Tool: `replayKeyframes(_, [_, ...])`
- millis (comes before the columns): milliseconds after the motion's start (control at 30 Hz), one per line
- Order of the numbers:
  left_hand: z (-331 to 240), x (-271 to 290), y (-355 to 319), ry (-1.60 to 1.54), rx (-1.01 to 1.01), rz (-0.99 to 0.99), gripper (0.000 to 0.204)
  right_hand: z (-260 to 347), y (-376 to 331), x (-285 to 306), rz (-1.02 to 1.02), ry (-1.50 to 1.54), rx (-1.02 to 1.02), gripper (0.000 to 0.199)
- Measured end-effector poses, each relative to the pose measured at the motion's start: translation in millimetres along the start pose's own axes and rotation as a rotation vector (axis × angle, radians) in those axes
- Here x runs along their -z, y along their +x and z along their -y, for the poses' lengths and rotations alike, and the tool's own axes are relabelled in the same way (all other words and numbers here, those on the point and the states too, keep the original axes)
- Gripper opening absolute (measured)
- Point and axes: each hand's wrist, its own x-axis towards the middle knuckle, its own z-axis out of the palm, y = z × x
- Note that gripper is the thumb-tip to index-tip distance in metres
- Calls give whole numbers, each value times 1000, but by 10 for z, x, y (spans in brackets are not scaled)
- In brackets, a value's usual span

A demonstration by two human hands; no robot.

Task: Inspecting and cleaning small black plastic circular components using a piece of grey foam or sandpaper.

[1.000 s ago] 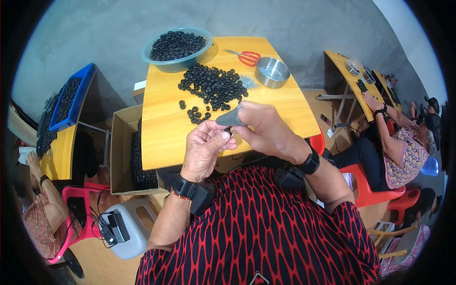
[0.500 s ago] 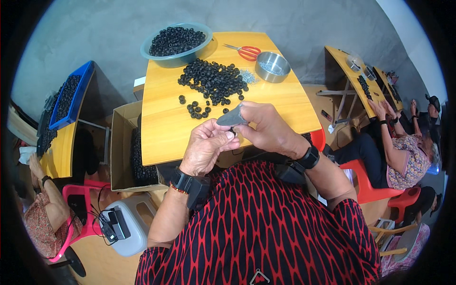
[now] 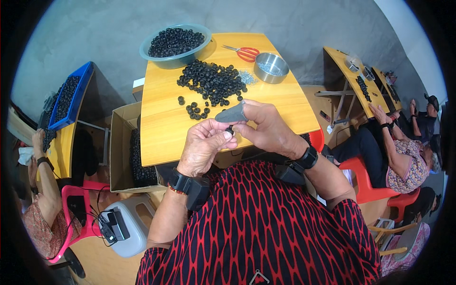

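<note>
Both hands are up together over the near edge of the yellow surface (image 3: 166, 128). The left hand (image 3: 205, 147) is curled narrow, its fingertips pinched on a small black ring (image 3: 230, 129) that sits right between the two hands. The right hand (image 3: 266, 128) is closed around a grey tool (image 3: 231, 114), thumb on top, with the tool's tip pointing left and resting just above that ring. Whether tool and ring actually touch, I can't tell; they're very close. Each wrist wears a black band.

Further out on the surface lies a loose pile of black rings (image 3: 211, 83), with a few strays (image 3: 195, 110) spilled nearer to the hands. Behind the pile stands a green bowl (image 3: 159, 59) heaped with more of the same rings. To the right of the pile sits a round steel bowl (image 3: 271, 68), and just beside it red-handled scissors (image 3: 243, 52) lie flat. A small glint of metal bits (image 3: 246, 76) shows between pile and steel bowl.

Down on the left, beside the surface, an open cardboard box (image 3: 118, 142) holds more black rings. Further left, a blue tray (image 3: 71, 97) is filled with them too. On the right, another person (image 3: 403, 161) in a patterned top sits on a red chair (image 3: 363, 175) at another yellow surface (image 3: 346, 66).
</note>
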Motion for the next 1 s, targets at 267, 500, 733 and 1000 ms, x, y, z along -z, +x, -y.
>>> replayKeyframes(267, [12,27,3,-22,-11,29,16,-14,1,-32,-7,-173,171,15])
replayKeyframes(500, [22,56,0,-33,-7,21,16,-59,40,-46,25,-162,208,15])
replayKeyframes(733, [21,22,6,-49,37,-35,11,-93,15,-42,6,-105,111,9])
replayKeyframes(1000, [38,39,28,-88,43,-33,7,-198,-36,-53,-76,36,-48,11])
